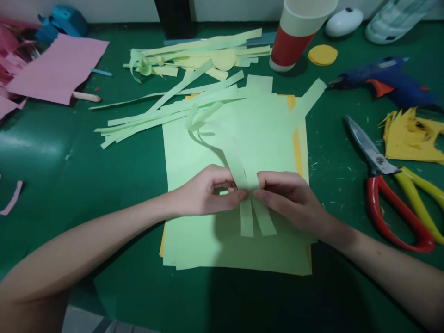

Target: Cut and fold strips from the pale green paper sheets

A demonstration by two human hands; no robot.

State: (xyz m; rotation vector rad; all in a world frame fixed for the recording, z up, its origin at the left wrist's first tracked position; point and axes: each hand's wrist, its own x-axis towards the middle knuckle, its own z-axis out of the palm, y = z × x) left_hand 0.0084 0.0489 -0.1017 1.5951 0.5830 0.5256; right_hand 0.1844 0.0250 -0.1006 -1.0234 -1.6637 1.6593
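Observation:
My left hand (pixel 222 189) pinches a pale green paper strip (pixel 246 222) between thumb and fingers. Close beside it, my right hand (pixel 282 194) pinches another green paper strip (pixel 265 219). The two strips lie nearly side by side, their lower ends spreading apart, while an upper part curls away to the left. Both hands are just above a stack of light green paper sheets (pixel 208 243), with yellow-orange sheets (pixel 297 148) showing at its edges. More cut green strips (pixel 138 125) lie across the stack's upper left corner.
Right of the stack are scissors (pixel 378 162) with red and yellow handles, yellow paper scraps (pixel 409 143) and a blue glue gun (pixel 391 81). A red-and-white paper cup (pixel 293 41) stands at the back. Pink paper (pixel 62 69) lies at far left on the green table (pixel 132 175).

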